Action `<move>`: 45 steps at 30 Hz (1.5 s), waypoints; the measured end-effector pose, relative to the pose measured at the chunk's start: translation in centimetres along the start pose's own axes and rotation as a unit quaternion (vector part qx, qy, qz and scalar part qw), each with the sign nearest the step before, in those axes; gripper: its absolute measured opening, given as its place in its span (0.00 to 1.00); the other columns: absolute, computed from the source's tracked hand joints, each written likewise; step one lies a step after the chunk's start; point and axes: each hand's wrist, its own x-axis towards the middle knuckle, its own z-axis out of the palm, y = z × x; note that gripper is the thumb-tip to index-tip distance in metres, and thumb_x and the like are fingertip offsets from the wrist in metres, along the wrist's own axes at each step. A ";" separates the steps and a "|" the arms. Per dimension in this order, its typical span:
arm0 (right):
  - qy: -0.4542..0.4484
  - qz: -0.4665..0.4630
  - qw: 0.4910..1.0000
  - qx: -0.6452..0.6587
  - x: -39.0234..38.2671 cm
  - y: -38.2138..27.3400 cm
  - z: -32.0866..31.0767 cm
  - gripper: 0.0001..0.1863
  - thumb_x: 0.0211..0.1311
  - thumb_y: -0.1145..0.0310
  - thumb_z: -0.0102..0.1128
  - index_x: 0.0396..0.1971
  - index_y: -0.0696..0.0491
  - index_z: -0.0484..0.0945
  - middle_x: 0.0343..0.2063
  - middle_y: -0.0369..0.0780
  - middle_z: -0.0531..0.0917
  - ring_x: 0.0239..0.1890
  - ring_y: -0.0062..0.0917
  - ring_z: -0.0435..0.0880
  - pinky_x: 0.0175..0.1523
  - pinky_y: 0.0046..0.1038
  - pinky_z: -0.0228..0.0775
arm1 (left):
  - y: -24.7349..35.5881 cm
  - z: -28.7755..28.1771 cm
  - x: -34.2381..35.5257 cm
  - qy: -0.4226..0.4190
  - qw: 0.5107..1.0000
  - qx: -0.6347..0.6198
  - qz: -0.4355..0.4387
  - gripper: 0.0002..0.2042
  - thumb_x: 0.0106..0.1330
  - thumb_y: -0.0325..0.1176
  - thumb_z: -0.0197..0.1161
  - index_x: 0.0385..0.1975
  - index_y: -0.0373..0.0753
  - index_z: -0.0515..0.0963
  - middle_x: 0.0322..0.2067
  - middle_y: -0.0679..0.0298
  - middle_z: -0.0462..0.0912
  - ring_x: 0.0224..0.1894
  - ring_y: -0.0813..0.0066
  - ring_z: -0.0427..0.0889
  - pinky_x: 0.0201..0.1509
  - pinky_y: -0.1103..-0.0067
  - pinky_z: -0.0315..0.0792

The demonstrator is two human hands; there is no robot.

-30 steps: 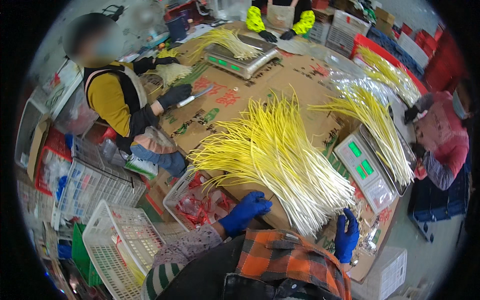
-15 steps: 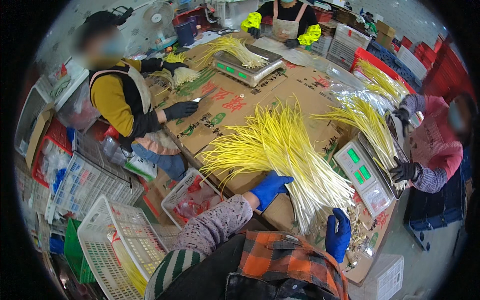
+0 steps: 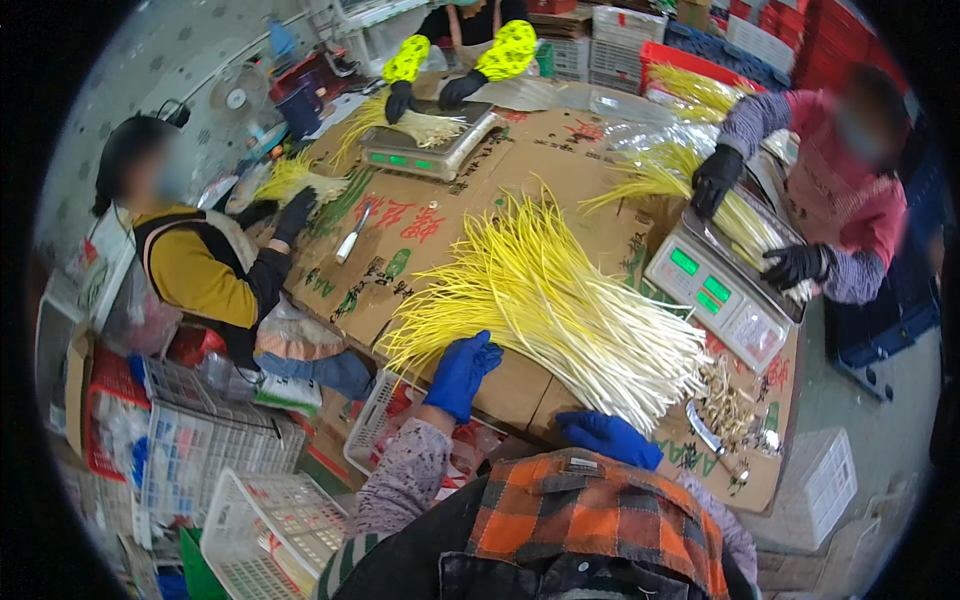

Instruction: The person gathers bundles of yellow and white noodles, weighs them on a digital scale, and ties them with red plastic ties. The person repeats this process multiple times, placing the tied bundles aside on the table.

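A table covered in flattened brown cardboard (image 3: 440, 250) filled the middle of the view, and on it lay a broad fan of yellow chives (image 3: 545, 300), pale ends toward the person's right and yellow tips spreading away to the left and far side. The fan lay directly ahead of the fingers of both hands. The left hand (image 3: 462, 372), in a blue glove, rested on the near edge of the fan, its fingers curled loosely over the outermost stalks; whether they pinched any could not be told. The right hand (image 3: 607, 438), also blue-gloved, lay flat just short of the pale ends, fingers held together and pointing left, touching the cardboard beside the stalks.

Beyond the right fingers stood a grey digital scale (image 3: 720, 290) with green displays, where a co-worker in black gloves handled another bundle. A second scale (image 3: 425, 150) stood at the far end, well past the left fingers. To the right of the right fingers lay a heap of trimmed root ends (image 3: 725, 395) and a small knife (image 3: 705, 432). Another knife (image 3: 352, 235) lay far to the left.
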 end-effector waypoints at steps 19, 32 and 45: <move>0.070 -0.058 0.996 0.027 0.9 1.6 1.2 0.22 0.75 0.53 0.52 0.59 0.49 0.78 0.55 0.46 0.83 0.53 0.40 0.84 0.59 0.33 0.75 | 7.4 8.2 1.2 -0.134 0.736 0.576 0.330 0.27 0.56 0.45 0.78 0.48 0.31 0.81 0.44 0.52 0.85 0.44 0.62 0.86 0.49 0.71 0.79; 0.201 -0.004 0.972 0.123 -1.0 0.8 -2.3 0.19 0.73 0.53 0.57 0.55 0.47 0.82 0.47 0.43 0.87 0.45 0.35 0.88 0.52 0.32 0.79 | 0.2 27.7 13.2 -0.412 0.356 0.827 0.142 0.65 0.49 0.79 0.62 0.72 0.24 0.53 0.74 0.36 0.49 0.77 0.42 0.48 0.79 0.57 0.47; 0.401 -0.114 0.891 -0.181 4.1 -0.3 -15.8 0.13 0.68 0.65 0.59 0.48 0.50 0.83 0.40 0.43 0.88 0.41 0.41 0.87 0.46 0.39 0.79 | 2.1 26.7 11.0 -0.498 0.355 0.776 0.151 0.54 0.43 0.68 0.75 0.64 0.33 0.67 0.57 0.43 0.76 0.60 0.45 0.74 0.64 0.60 0.70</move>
